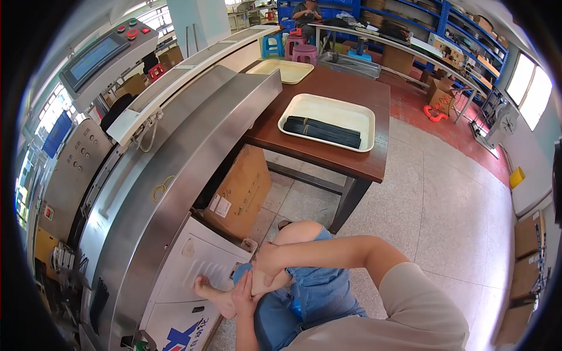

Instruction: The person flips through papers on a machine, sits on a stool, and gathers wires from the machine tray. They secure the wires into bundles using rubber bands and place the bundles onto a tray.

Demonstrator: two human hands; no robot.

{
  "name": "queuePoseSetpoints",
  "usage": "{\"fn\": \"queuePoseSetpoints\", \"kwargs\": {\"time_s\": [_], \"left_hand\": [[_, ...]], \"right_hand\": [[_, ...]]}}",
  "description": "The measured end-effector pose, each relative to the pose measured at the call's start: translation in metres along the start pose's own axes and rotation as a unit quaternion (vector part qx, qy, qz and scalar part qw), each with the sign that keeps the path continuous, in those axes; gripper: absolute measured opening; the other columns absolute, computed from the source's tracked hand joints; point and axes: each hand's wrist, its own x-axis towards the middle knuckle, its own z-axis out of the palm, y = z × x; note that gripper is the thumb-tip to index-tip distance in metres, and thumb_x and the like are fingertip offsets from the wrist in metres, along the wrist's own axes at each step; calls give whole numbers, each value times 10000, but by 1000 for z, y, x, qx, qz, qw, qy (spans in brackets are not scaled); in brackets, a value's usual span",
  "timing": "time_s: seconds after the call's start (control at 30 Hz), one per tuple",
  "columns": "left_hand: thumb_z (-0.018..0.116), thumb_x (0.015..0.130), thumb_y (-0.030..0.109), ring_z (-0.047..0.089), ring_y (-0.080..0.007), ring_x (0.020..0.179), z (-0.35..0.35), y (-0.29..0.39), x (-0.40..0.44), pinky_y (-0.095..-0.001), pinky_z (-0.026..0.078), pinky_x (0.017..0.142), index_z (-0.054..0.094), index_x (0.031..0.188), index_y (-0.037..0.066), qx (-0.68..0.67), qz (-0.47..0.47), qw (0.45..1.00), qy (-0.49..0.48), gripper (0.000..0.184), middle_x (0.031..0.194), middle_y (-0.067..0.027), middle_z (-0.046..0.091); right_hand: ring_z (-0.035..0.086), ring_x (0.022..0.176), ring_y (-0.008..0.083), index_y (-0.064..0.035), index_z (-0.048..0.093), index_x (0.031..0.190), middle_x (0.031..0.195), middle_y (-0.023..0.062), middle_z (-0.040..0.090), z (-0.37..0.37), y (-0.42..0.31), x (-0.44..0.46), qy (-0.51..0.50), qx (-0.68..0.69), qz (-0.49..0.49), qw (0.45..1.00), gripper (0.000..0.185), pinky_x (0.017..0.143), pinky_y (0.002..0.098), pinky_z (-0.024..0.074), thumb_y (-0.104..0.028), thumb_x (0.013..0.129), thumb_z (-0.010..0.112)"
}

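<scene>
I am seated in blue denim shorts, with one bare leg bent up. My left hand (243, 294) lies against my leg by the denim hem, its fingers stretched out, holding no object. My right hand (268, 261) rests on my leg just beyond it; its fingers are partly hidden. In front of me a cream tray (366, 120) stands on a brown table (328, 88). In the tray lies a bundle of thin dark strips (322, 131), tied near one end with a band. Neither hand touches the tray.
A long steel machine bed (193, 158) runs along my left, with a yellow ring (163, 188) on it and a control panel (96, 58) above. Below the table stands a cardboard box (243, 187). Another tray (287, 71), stools (304, 54) and a seated person (307, 14) are farther back.
</scene>
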Motion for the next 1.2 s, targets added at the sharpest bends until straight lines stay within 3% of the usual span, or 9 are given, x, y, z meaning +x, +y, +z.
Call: {"fn": "queuePoseSetpoints", "kwargs": {"time_s": [0.13, 0.27, 0.37, 0.67, 0.77, 0.93, 1.03, 1.2], "left_hand": [[727, 529, 299, 553, -319, 933, 0, -4, -2, -381, 450, 798, 494, 1143, 13, 4, 8, 1000, -8, 716, 1108, -164, 538], [732, 525, 311, 520, -327, 983, 6, -7, -8, -396, 427, 830, 464, 1165, 10, 5, 0, 1000, -18, 756, 1146, -169, 506], [745, 518, 321, 476, -342, 1038, 4, 2, -8, -419, 390, 872, 417, 1193, -2, 2, -11, 1000, -23, 817, 1177, -184, 471], [780, 492, 308, 381, -391, 1090, 0, 60, 27, -442, 294, 941, 282, 1220, -67, 28, -62, 997, -43, 959, 1181, -246, 395], [778, 498, 295, 385, -389, 1088, 3, 55, 23, -440, 298, 937, 286, 1214, -71, 37, -65, 997, -37, 943, 1178, -248, 398], [763, 531, 283, 433, -371, 1051, 9, 34, 17, -428, 340, 896, 349, 1189, -58, 1, -43, 999, -19, 849, 1170, -221, 441], [753, 551, 273, 465, -364, 1021, 2, 27, 15, -416, 367, 874, 396, 1162, -52, -20, -38, 999, -20, 779, 1146, -209, 473], [743, 571, 235, 509, -357, 986, 4, 23, 15, -395, 405, 856, 459, 1122, -50, -42, -41, 998, -19, 682, 1101, -209, 516]], "right_hand": [[589, 879, 283, -29, 571, 1035, 956, 132, 614, 1, -2, 1, -9, -4, 17, 1000, 656, 733, 487, 417, -541, 625, 608], [600, 809, 297, -11, 555, 1007, 889, 154, 614, 2, -3, 1, 16, -8, -25, 1000, 565, 658, 459, 439, -491, 709, 538], [607, 781, 293, -17, 580, 958, 859, 142, 621, 6, -7, 4, 48, -38, 0, 998, 411, 634, 473, 440, -372, 782, 473], [611, 769, 282, -53, 610, 892, 831, 127, 626, 3, -7, -6, 78, -73, -7, 994, 278, 601, 470, 445, -230, 811, 412], [601, 844, 297, -70, 649, 869, 888, 137, 630, 6, -8, -4, 83, -32, 16, 996, 246, 664, 481, 440, -222, 767, 484], [586, 882, 297, -46, 619, 938, 918, 130, 621, -10, -11, -18, 33, 44, 14, 998, 308, 717, 475, 423, -261, 736, 533], [551, 920, 293, -37, 528, 1069, 995, 132, 579, 9, -10, -34, 185, -126, -47, 974, 454, 765, 467, 393, -327, 721, 555], [507, 973, 311, -15, 458, 1141, 1063, 157, 537, 19, -41, -41, 205, -238, 29, 949, 619, 824, 452, 352, -330, 639, 637]]}}
